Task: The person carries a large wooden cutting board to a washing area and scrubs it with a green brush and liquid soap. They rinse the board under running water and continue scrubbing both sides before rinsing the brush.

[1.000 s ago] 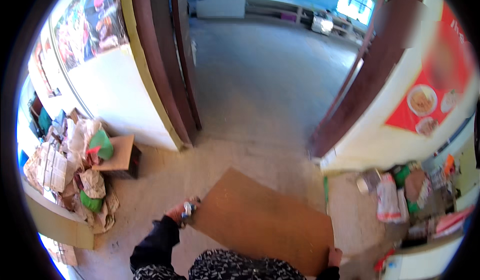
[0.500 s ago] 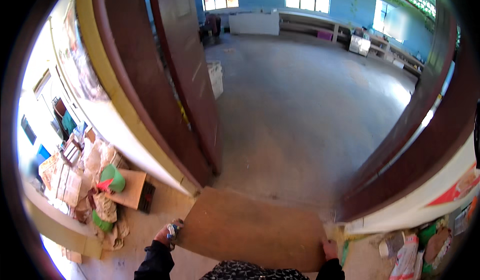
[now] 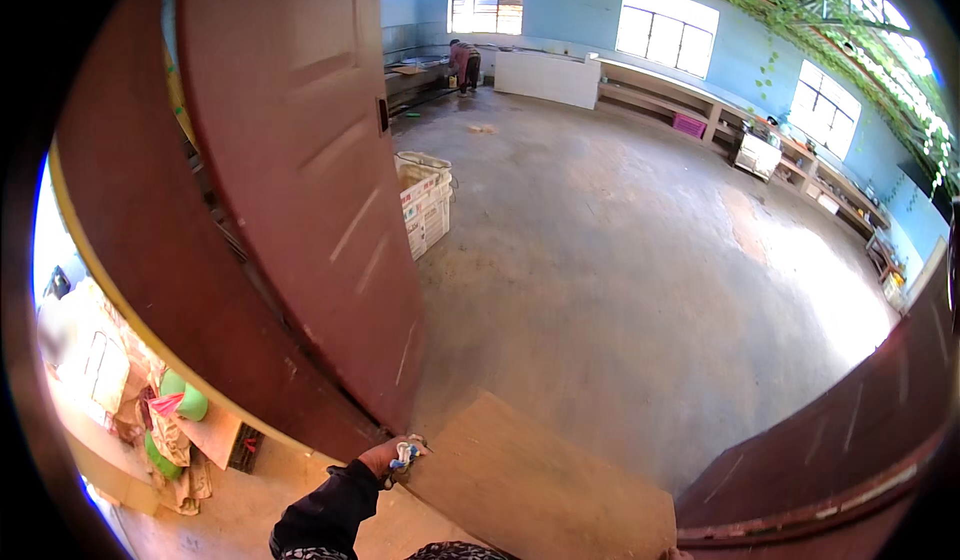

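Observation:
A flat brown wooden board point(image 3: 545, 485) spans the space in front of my body, tilted with its left end farther forward. My left hand point(image 3: 385, 458) is closed on its left end, beside the door frame, with a crumpled white and blue cloth point(image 3: 405, 454) at the fingers. Of my right hand point(image 3: 677, 554), only a sliver shows at the lower edge of the picture, against the board's right corner. Most of its fingers are hidden. A dark sleeve point(image 3: 325, 510) covers my left forearm.
An open maroon door point(image 3: 300, 160) stands left of the doorway; another dark door panel point(image 3: 830, 460) is at right. Beyond lies a concrete floor point(image 3: 590, 260) with a white crate point(image 3: 427, 205). Far back, a person point(image 3: 465, 65) bends by a counter. Clutter with a green bucket point(image 3: 185, 395) sits lower left.
I have moved forward into the doorway with the board. It has swung so its right end sits lower and nearer. My right hand has nearly left the picture.

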A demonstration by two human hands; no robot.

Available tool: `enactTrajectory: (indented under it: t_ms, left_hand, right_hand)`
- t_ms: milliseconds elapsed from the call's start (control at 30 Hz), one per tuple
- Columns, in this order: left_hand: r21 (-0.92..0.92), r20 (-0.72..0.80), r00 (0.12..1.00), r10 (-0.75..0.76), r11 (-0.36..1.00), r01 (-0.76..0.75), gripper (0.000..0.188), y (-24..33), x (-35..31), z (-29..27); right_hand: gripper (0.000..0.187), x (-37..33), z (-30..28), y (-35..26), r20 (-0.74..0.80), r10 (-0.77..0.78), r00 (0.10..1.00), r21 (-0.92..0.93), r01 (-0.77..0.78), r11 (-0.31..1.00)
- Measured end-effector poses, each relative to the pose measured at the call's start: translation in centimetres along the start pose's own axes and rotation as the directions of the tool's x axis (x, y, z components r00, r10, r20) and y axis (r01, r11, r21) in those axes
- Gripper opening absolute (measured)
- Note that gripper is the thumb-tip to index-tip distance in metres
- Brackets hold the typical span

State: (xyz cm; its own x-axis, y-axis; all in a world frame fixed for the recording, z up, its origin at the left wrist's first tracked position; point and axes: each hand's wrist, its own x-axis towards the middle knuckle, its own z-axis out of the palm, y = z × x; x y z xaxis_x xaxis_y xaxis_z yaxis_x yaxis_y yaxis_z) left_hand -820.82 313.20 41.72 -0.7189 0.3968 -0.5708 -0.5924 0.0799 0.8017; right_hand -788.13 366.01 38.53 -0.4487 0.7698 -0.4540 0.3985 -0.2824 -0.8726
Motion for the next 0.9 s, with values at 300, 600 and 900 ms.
enactTrajectory:
  t_ms: [300,600,900]
  left_hand:
    - [-0.178,-0.225,0.963,0.149,0.965,-0.191,0.030,4.1,23.3,-1.1]
    - [-0.240,-0.512,0.857,0.060,0.948,-0.210,0.037,27.2,34.4,5.0]
    - [-0.070,-0.299,0.954,-0.007,0.997,-0.014,0.021,45.0,63.3,-1.4]
  right_hand:
    - [0.016,38.1,13.1,-11.8,0.664,-0.408,0.626,-0.675,0.737,0.031]
    - [0.009,70.6,29.9,-17.7,0.871,-0.316,0.376,-0.477,0.494,-0.727]
    - [0.010,75.7,45.4,-38.1,0.739,-0.569,0.361,-0.432,0.902,0.011]
